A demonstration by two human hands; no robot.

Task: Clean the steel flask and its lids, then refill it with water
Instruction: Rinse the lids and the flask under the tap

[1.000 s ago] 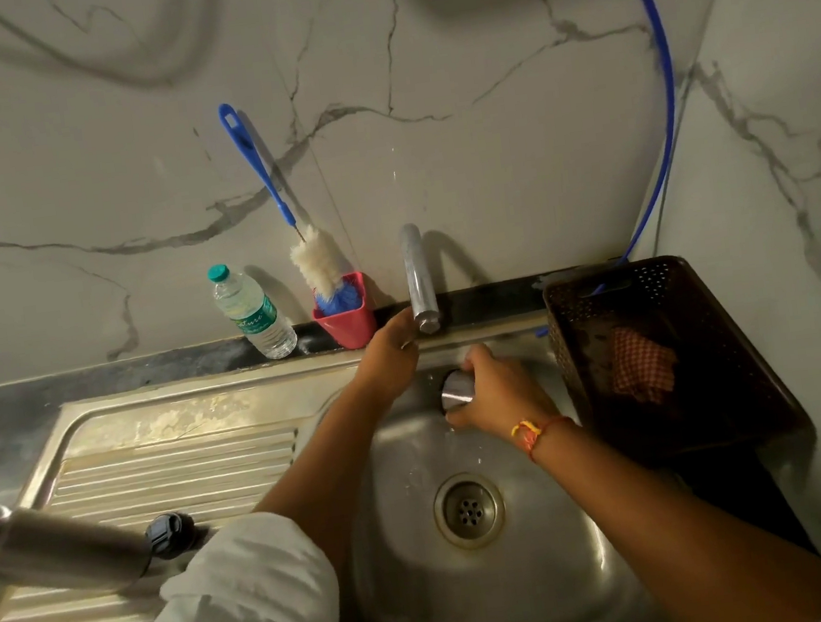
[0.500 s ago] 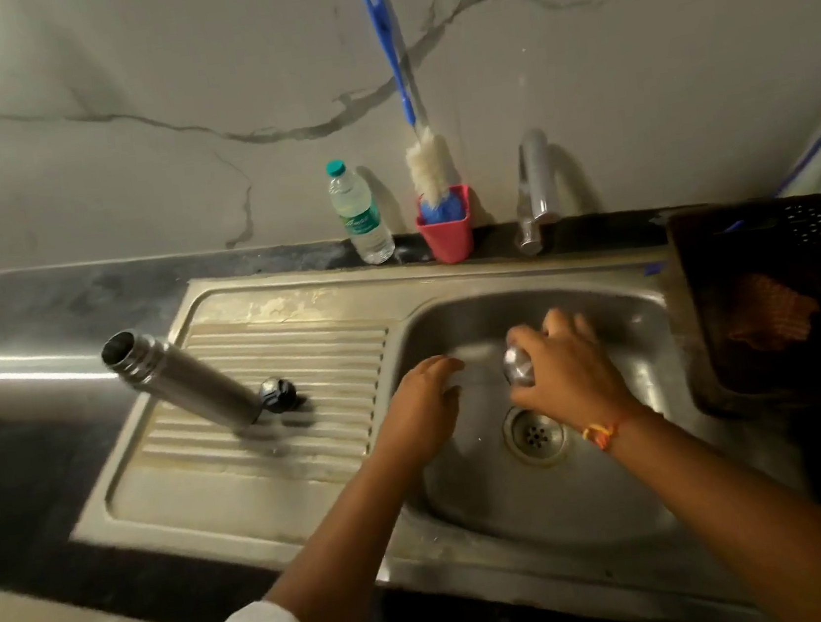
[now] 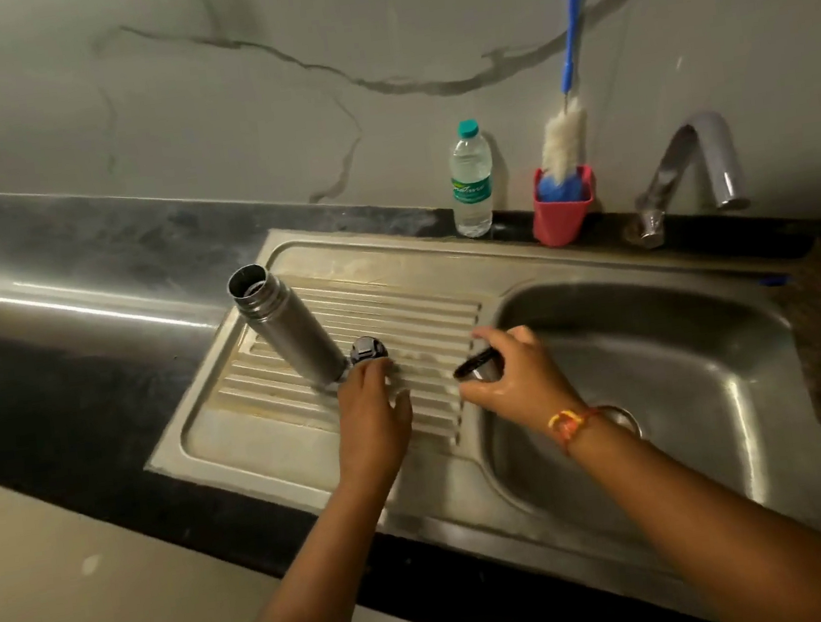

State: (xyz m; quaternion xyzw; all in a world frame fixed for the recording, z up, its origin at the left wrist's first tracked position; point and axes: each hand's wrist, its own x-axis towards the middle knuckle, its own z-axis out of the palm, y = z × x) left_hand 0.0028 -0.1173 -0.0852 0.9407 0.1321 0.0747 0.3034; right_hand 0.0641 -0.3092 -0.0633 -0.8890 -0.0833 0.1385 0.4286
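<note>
Steel flask (image 3: 292, 330) stands uncapped and mouth-up on the ribbed drainboard (image 3: 397, 307), well left of the sink basin (image 3: 684, 329). Its long axis rises from the ribs and leans away to the left in this wide view. The small dark inner lid (image 3: 367, 349) sits just beside its base, on the basin side.

The left hand (image 3: 372, 413) lies over the ribs between that lid and the basin's near-left corner. Its fingers (image 3: 377, 369) are loosely stretched and grasp nothing, with the tips at the lid's near edge; blur hides whether they touch it. The right hand (image 3: 519, 375), wet, hangs over the basin's left rim. Its fingers are curled round the steel cup lid (image 3: 478, 370), whose open mouth tips toward the drainboard.

The cup lid looks about ready to be set on the ribs, with the inner lid probably next for washing. That pickup falls to the left hand, which is the nearer one, since the lid lies straight ahead of its fingertips. The flask stands just beyond and to the left, so a careless reach could knock it.
</note>
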